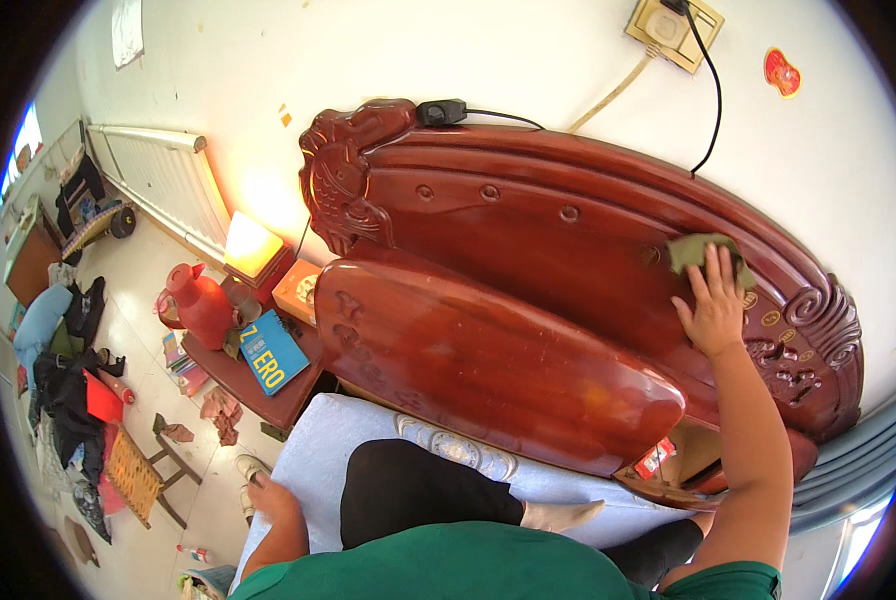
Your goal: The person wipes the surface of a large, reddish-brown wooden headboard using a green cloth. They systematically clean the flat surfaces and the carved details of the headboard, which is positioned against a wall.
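Note:
My right hand (710,300) lies on an olive-green cloth (692,253), its fingers spread over it. It presses the cloth against the right part of a glossy red-brown carved wooden headboard (508,232). Carved scrolls and small gold emblems sit just right of that hand. Below, a polished wooden panel (493,360) slants forward from the headboard, and an open compartment (692,450) shows at its right end. My left hand (272,499) is low at the left edge of the pale blue mattress (317,457); its fingers are blurred and partly hidden.
A bedside table (268,409) holds a lit lamp (253,244), a red thermos jug (199,304), an orange box (298,289) and a blue book (274,352). A black cable switch (442,112) rests on the headboard's top. A low stool (137,472) and clothes (65,382) lie leftward.

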Available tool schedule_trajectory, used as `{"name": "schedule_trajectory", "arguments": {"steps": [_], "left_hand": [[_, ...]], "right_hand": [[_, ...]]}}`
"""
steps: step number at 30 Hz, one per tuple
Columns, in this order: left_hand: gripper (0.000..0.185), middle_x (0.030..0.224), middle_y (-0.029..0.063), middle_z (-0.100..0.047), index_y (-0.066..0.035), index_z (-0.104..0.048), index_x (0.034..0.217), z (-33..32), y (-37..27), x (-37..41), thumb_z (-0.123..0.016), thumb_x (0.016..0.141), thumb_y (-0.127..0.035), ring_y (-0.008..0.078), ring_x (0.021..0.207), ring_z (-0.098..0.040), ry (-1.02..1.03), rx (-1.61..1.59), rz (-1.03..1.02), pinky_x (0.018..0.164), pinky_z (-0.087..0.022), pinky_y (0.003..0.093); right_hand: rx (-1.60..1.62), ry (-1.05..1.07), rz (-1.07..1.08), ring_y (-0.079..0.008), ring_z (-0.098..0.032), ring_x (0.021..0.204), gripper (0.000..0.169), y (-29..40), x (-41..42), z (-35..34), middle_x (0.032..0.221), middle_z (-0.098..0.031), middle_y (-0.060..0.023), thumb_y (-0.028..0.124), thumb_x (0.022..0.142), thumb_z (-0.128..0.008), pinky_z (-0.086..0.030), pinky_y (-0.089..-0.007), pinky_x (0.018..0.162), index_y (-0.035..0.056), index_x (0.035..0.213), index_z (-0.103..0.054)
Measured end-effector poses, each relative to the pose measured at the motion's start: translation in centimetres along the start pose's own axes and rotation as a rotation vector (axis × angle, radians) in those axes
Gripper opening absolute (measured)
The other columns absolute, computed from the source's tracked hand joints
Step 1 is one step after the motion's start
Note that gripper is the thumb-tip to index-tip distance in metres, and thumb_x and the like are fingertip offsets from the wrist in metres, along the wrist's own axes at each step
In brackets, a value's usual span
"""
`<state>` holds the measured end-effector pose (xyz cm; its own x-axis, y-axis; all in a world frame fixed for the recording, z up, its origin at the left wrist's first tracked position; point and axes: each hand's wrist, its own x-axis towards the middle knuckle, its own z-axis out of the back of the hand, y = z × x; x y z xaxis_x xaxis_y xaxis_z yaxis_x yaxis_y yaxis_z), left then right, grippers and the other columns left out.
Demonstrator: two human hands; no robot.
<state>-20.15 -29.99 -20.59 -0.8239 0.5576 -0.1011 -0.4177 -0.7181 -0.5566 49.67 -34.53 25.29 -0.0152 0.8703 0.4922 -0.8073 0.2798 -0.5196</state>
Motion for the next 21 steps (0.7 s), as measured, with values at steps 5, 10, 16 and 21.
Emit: {"name": "schedule_trajectory", "arguments": {"steps": [5, 10, 16, 21], "left_hand": [[0.054, 0.140, 0.0206, -0.048, -0.002, -0.052, 0.133, 6.2, -20.4, -11.3, -0.058, 0.080, 0.003, 0.0394, 0.135, -0.041, 0.356, -0.646, -1.263, 0.115, -0.028, 0.0456], [0.052, 0.150, 0.0245, -0.037, 0.003, -0.045, 0.139, 9.8, -37.0, -26.7, -0.052, 0.088, 0.003, 0.0411, 0.135, -0.040, 0.708, -0.839, -1.777, 0.113, -0.034, 0.0446], [0.065, 0.159, 0.0276, -0.016, 0.004, -0.021, 0.152, 6.7, -49.4, -34.6, -0.044, 0.100, -0.028, 0.0442, 0.147, -0.016, 0.479, -1.148, -1.537, 0.119, -0.014, 0.0512], [0.073, 0.160, 0.0277, -0.013, 0.005, -0.020, 0.152, 4.3, -51.8, -33.8, -0.042, 0.100, -0.041, 0.0462, 0.148, -0.010, 0.347, -1.032, -1.348, 0.118, -0.007, 0.0592]], "right_hand": [[0.015, 0.114, 0.180, -0.0187, -0.022, 0.149, 0.063, 6.3, 5.5, 1.8, 0.163, -0.021, 0.0021, 0.036, 0.090, -0.064, -0.047, -0.0445, 0.091, 0.0305, 0.148, -0.042], [0.167, 0.202, 0.419, -0.0169, -0.022, 0.149, 0.057, 11.5, 10.3, 4.5, 0.165, -0.015, 0.0018, 0.022, 0.085, -0.065, -0.041, -0.0403, 0.100, 0.0184, 0.141, -0.053], [0.377, 0.179, 0.516, -0.0256, -0.035, 0.143, 0.043, 11.4, 12.2, 5.4, 0.161, -0.025, -0.0069, 0.010, 0.077, -0.067, -0.039, -0.0479, 0.108, 0.0079, 0.120, -0.067], [0.475, -0.186, 0.684, -0.0311, -0.057, 0.117, 0.033, 5.5, 10.8, 7.5, 0.131, -0.058, -0.0134, 0.007, 0.072, -0.068, -0.044, -0.0459, 0.102, 0.0057, 0.105, -0.068]]}}
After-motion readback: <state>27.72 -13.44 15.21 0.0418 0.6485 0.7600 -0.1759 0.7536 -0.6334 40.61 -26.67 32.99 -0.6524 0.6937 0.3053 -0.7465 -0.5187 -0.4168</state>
